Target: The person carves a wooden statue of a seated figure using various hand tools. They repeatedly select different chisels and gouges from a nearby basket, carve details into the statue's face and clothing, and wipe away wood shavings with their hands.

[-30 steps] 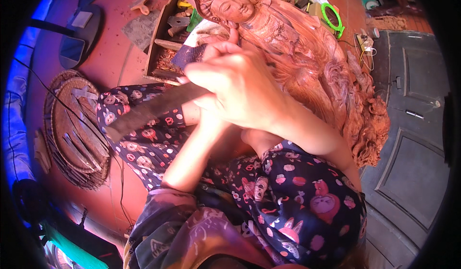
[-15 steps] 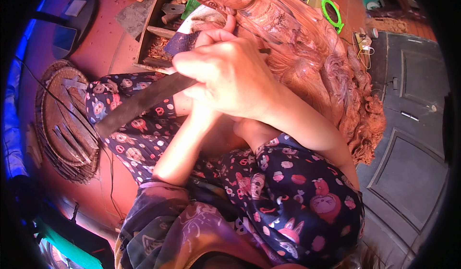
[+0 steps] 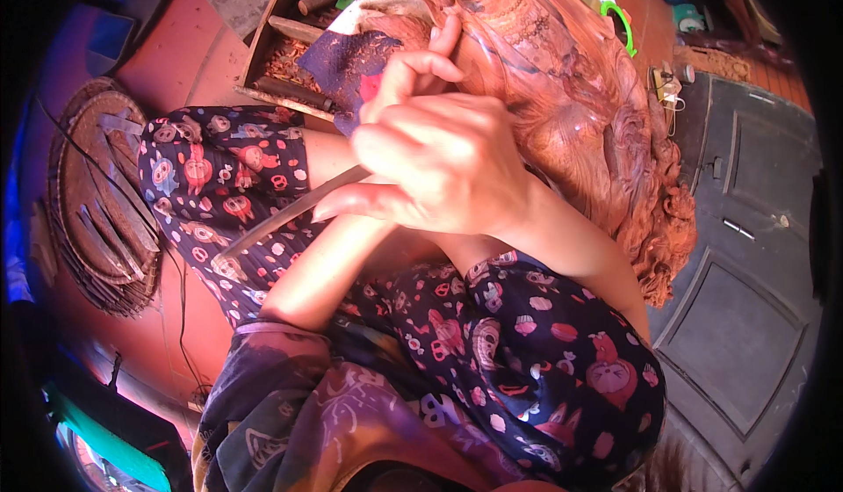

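The floor is reddish-brown tile point(image 3: 189, 48), strewn with wood chips near a shallow wooden tray of tools point(image 3: 290, 44). To the person's left lies a round woven basket lid point(image 3: 97, 198) with several flat metal blades on it. To the right lies a dark grey panelled door point(image 3: 746, 255), flat on the ground.

One large carved reddish-wood statue point(image 3: 571, 114) slants across the top of the view, its head cut off by the upper edge and its lower folds reaching down beside the door.

Two hands are at work. The right hand point(image 3: 439, 162) is curled tight around a long, thin, flat metal carving tool point(image 3: 290, 211), whose free end points down and left over the patterned trouser leg. The left hand point(image 3: 413, 66) is mostly hidden behind the right; its fingers press against the statue's side, probably steadying the tool's working end, though that end cannot be seen. Whether the left hand grips anything cannot be told.

One green hoop-shaped object point(image 3: 619, 22) lies beyond the statue.
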Motion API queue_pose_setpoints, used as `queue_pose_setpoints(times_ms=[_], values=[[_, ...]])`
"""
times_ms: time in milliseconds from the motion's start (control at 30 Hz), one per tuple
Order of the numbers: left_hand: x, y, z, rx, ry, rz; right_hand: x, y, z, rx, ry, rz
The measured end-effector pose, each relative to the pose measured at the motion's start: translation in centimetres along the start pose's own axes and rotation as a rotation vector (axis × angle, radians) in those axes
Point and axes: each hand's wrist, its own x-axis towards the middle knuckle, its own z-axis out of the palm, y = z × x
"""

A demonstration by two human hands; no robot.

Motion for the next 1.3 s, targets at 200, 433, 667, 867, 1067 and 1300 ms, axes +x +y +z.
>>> queue_pose_setpoints(times_ms=[200, 433, 667, 867, 1067, 1300], values=[[-0.1, -0.3, 0.0, -0.037, -0.006, 0.053, -0.3, -1.0, -0.6, -0.12, -0.012, -0.027], [-0.4, -1.1, -0.4, 0.147, 0.062, 0.126, -1.0, 0.7, 1.1, -0.084, 0.016, -0.209], [0.0, -1.5, -0.7, 0.62, 0.064, 0.326, -2.1, -0.1, -0.2, -0.278, -0.052, -0.145], [0.1, -1.1, -1.6, 0.516, 0.019, 0.308, -2.0, 0.9, 0.9, -0.229, -0.037, -0.256], [0.5, -2.0, -1.1, 0.657, 0.047, 0.389, -2.3, 0.5, -0.2, -0.337, -0.08, -0.156], [0.1, -1.1, -0.8, 0.67, 0.05, 0.34, -1.8, 0.0, -0.4, -0.267, -0.051, -0.192]])
